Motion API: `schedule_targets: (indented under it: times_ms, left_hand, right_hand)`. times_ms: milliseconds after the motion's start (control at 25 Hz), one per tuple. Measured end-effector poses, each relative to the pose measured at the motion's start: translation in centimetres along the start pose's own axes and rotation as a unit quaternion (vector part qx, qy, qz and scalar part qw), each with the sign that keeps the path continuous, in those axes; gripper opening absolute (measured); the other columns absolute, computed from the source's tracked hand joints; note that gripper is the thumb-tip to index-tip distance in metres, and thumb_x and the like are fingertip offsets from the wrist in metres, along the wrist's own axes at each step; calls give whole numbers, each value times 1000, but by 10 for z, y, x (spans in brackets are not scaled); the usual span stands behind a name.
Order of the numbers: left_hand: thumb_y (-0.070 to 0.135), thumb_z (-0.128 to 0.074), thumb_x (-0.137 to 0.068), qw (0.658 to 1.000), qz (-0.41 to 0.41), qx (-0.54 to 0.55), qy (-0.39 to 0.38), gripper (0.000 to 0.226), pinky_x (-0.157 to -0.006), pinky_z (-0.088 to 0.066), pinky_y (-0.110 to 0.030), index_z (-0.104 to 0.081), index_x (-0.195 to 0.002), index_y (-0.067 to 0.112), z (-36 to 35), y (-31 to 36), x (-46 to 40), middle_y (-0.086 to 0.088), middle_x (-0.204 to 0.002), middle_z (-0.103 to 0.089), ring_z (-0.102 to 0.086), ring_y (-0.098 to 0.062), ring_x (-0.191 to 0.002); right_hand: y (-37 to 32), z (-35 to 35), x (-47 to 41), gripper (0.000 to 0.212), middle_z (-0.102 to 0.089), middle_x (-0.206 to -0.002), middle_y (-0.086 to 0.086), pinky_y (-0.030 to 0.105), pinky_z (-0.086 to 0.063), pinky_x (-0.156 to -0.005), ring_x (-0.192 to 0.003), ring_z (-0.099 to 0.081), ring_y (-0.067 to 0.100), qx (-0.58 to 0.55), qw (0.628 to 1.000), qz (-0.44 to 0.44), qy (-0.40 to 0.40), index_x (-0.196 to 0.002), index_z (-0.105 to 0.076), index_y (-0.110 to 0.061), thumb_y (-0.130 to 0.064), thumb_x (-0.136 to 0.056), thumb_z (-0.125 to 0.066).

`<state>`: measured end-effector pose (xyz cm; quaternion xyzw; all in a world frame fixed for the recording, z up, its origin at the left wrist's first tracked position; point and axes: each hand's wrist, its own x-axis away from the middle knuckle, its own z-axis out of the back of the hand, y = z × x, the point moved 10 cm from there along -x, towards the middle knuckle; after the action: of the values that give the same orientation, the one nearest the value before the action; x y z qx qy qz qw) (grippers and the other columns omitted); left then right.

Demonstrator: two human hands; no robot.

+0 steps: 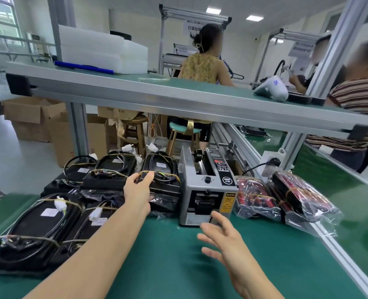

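My left hand (pixel 138 186) curls round the top of a black box (pixel 164 169) at the back of the green worktop (pixel 168 266), just beside the grey machine (pixel 206 190), and my right hand (pixel 219 236) is spread wide in front of that machine.

Factory assembly line.
Green-matted benches (pixel 168 255) on aluminium frames; black cabled units (pixel 36 229) piled at 10 o'clock, tape dispenser (pixel 200 186) at 12, bagged red parts (pixel 256 199) at 2, cardboard boxes (pixel 27 117) behind.

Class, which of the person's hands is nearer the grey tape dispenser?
Right. The right hand hovers open before the tape dispenser; the left hand grips the cable on a black unit to its left.
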<state>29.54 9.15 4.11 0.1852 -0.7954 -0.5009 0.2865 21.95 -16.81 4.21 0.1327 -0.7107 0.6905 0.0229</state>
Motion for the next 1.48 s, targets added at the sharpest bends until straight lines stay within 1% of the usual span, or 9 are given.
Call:
schedule_targets:
  times_ms: [240,400,600,760,880,960,1080,1360,1480]
  left_hand:
    - [18,-64,-91,996,-57,50,-41,29,-77,-56,-38,-59,-118,7,24,57,1,-11,-112,-66,-65,-27,-101]
    - [18,-59,-94,988,-116,98,-28,12,-74,-55,-42,-62,-90,7,80,134,-24,-7,-83,-71,-67,-24,-85]
    - [21,-59,-94,981,-30,179,63,13,-47,-57,-37,-55,-84,14,177,140,-71,-5,-92,-62,-63,-19,-78]
    - [19,-57,-96,989,32,120,82,16,-52,-57,-38,-53,-82,12,214,113,-91,-6,-95,-62,-60,-23,-88]
    - [15,-59,-94,992,39,97,72,16,-63,-58,-36,-54,-80,9,214,104,-100,-9,-79,-66,-61,-23,-77]
    - [14,-60,-93,992,41,96,70,14,-84,-53,-40,-54,-82,8,212,100,-105,-10,-86,-64,-62,-24,-81]
    - [13,-63,-92,993,30,72,89,13,-92,-49,-46,-54,-85,7,215,99,-108,-13,-105,-61,-62,-29,-97]
    - [27,-65,-90,986,-24,-75,144,19,-77,-49,-37,-57,-96,10,224,113,-108,-5,-86,-59,-54,-19,-69]
    - [26,-57,-93,959,-89,-196,182,39,-94,-47,-46,-54,-124,3,233,127,-117,-20,-119,-58,-57,-37,-103]
  right_hand:
    - [9,58,7,34,-72,-105,3,31,-55,-74,-91,-72,17,9,999,-24,40,-119,-60,-26,-16,-87,-67]
    - [17,70,5,28,-72,-106,6,34,-52,-75,-95,-70,21,26,998,-40,47,-113,-65,-21,-13,-86,-67]
    - [23,67,0,23,-71,-105,8,36,-49,-75,-96,-68,25,40,996,-48,62,-108,-68,-19,-11,-86,-69]
    - [6,87,-8,20,-72,-102,10,39,-46,-84,-94,-67,24,62,991,-12,119,-104,-69,-15,-5,-86,-68]
    - [-6,101,-13,20,-71,-101,11,41,-45,-90,-93,-66,25,70,987,2,143,-103,-68,-14,-4,-87,-67]
    - [-8,106,-16,19,-71,-101,12,42,-45,-91,-93,-66,25,74,986,3,151,-103,-68,-14,-4,-87,-66]
    - [-4,105,-18,19,-70,-102,12,42,-44,-92,-93,-65,25,79,986,-4,149,-103,-68,-15,-4,-88,-66]
    - [2,78,-23,23,-71,-98,6,36,-44,-86,-90,-66,22,98,988,-2,120,-108,-67,-15,-6,-87,-67]
    - [-3,69,-22,24,-71,-100,0,29,-41,-85,-96,-64,14,107,988,23,108,-107,-67,-20,-8,-86,-69]
